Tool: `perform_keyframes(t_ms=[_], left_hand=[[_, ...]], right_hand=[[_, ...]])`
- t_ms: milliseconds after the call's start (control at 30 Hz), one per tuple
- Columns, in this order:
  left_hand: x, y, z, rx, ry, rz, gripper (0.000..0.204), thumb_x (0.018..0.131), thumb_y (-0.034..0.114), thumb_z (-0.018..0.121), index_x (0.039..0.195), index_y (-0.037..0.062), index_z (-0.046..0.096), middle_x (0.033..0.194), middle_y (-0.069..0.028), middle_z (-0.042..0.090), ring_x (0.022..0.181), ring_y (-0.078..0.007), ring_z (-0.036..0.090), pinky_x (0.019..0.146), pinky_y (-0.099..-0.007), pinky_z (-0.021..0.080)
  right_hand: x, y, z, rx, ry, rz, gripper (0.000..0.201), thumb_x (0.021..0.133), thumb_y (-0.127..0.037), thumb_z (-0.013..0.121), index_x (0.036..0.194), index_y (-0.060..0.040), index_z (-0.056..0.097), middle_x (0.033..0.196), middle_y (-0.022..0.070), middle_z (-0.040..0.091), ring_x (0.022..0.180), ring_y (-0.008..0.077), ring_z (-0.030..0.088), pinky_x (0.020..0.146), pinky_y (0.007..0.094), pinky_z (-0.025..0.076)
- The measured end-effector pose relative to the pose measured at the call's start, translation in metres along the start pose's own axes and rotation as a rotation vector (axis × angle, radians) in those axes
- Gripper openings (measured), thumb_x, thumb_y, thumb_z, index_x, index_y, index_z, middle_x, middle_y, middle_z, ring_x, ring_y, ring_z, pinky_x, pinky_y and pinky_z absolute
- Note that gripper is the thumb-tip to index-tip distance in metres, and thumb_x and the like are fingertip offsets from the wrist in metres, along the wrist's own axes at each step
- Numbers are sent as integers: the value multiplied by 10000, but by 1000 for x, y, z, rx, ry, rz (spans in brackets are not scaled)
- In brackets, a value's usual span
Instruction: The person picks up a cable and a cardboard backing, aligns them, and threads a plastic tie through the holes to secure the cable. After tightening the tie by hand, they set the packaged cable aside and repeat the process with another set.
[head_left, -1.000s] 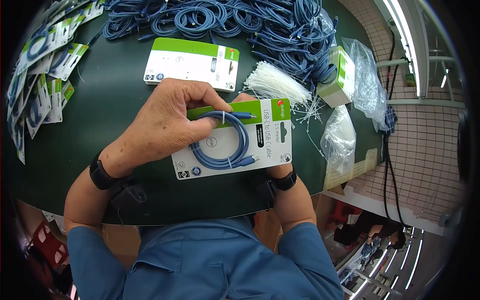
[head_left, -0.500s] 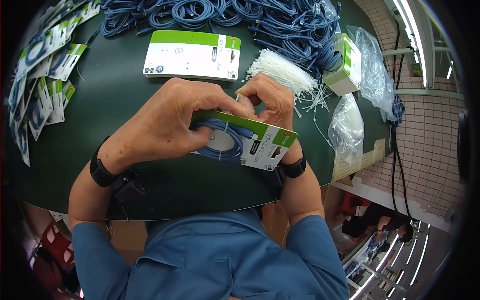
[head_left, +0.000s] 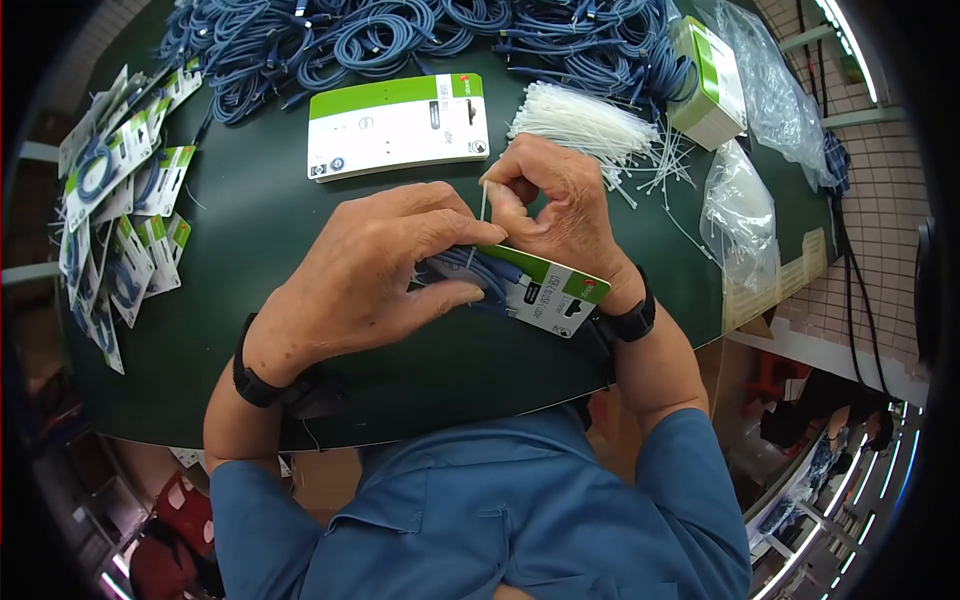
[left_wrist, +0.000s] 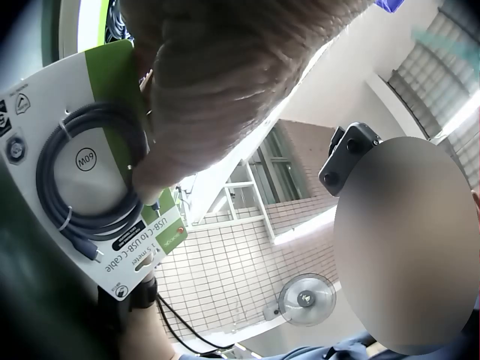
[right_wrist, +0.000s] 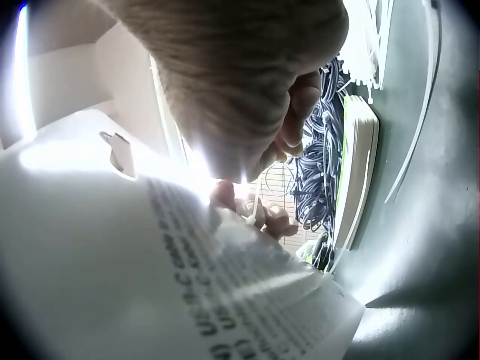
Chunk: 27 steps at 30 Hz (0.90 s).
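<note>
My left hand (head_left: 365, 275) grips a green and white cable card (head_left: 565, 315) between fingers and thumb. A coiled blue USB-C cable (head_left: 462, 268) lies against its printed face, bound by white ties. The left wrist view shows the coil (left_wrist: 46, 176) on the card front, thumb on its edge. Beyond the card's green edge, my right hand (head_left: 565, 205) pinches the tail of a white cable tie (head_left: 484, 203) that stands up from the card. The card's printed back (right_wrist: 97, 247) fills the lower right wrist view, with the tie (right_wrist: 255, 210) near the left fingers.
A stack of cards (head_left: 395, 145) lies beyond the hands. Behind it spreads a pile of blue cables (head_left: 385, 40). Loose white cable ties (head_left: 580, 125), another card stack (head_left: 715, 80) and a plastic bag (head_left: 740, 205) are rightward; carded cables (head_left: 120, 170) heap at left.
The card has tipped from facing up to a steep tilt. My right hand has come from behind it to above its far edge, pulling up a tie tail.
</note>
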<state>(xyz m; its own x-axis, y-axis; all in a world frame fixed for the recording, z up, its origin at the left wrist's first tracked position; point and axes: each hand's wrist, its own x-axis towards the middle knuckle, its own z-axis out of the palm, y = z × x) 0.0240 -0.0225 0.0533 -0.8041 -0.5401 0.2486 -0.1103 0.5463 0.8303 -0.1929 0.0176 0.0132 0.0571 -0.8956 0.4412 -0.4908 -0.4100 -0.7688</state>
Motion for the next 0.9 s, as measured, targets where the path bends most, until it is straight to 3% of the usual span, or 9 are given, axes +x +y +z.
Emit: perform_keyframes(t_ms=[267, 400, 533, 633, 667, 767, 900], left_hand=[[3, 4, -10, 16, -112, -26, 360, 693, -15, 876, 1028, 35, 754, 840, -73, 652, 781, -212, 658, 675, -321, 517], [2, 6, -8, 120, -56, -35, 343, 690, -35, 867, 1006, 31, 749, 809, -67, 638, 765, -210, 649, 674, -314, 514], [1, 6, -7, 81, 42, -61, 336, 694, -73, 835, 1004, 31, 757, 846, -64, 646, 763, -190, 649, 688, -304, 519], [2, -4, -14, 57, 179, -62, 390, 751, -90, 783, 1119, 23, 717, 880, -76, 655, 798, -186, 672, 712, -299, 548], [3, -8, -12, 63, 186, -55, 390, 751, -90, 783, 1119, 23, 717, 880, -76, 655, 798, -186, 672, 712, -299, 548], [6, -20, -7, -403, 495, -200, 466, 827, -97, 736, 1275, 6, 660, 919, -46, 659, 860, -118, 658, 788, -261, 565], [7, -28, -8, -455, 546, -242, 552, 883, -84, 713, 1412, -8, 572, 948, -24, 646, 888, -97, 647, 826, -254, 567]], right_hand=[[-2, -2, -1, 2, 20, -63, 96, 763, 79, 644, 796, -10, 644, 709, 38, 589, 594, 98, 574, 551, 252, 450], [0, -1, -9, -32, -10, -21, 99, 769, 85, 636, 800, -7, 649, 721, 37, 607, 607, 91, 573, 567, 247, 455], [1, 6, -11, 51, -64, 76, 85, 853, 64, 636, 840, -6, 681, 756, 20, 650, 613, 88, 573, 585, 235, 461], [0, 9, -9, 532, 89, 345, 96, 966, -18, 628, 1020, -3, 706, 824, 12, 688, 658, 87, 599, 630, 223, 484], [-1, 13, -11, 531, 87, 333, 96, 966, -18, 628, 1020, -3, 706, 824, 12, 688, 658, 87, 599, 630, 223, 484], [-4, 25, -22, 643, 164, 394, 213, 1043, -118, 602, 1207, 5, 660, 930, 37, 712, 777, 87, 649, 697, 226, 519], [-7, 14, -9, 803, 165, 360, 303, 1061, -158, 592, 1309, 14, 612, 1041, 78, 724, 905, 84, 665, 757, 244, 542]])
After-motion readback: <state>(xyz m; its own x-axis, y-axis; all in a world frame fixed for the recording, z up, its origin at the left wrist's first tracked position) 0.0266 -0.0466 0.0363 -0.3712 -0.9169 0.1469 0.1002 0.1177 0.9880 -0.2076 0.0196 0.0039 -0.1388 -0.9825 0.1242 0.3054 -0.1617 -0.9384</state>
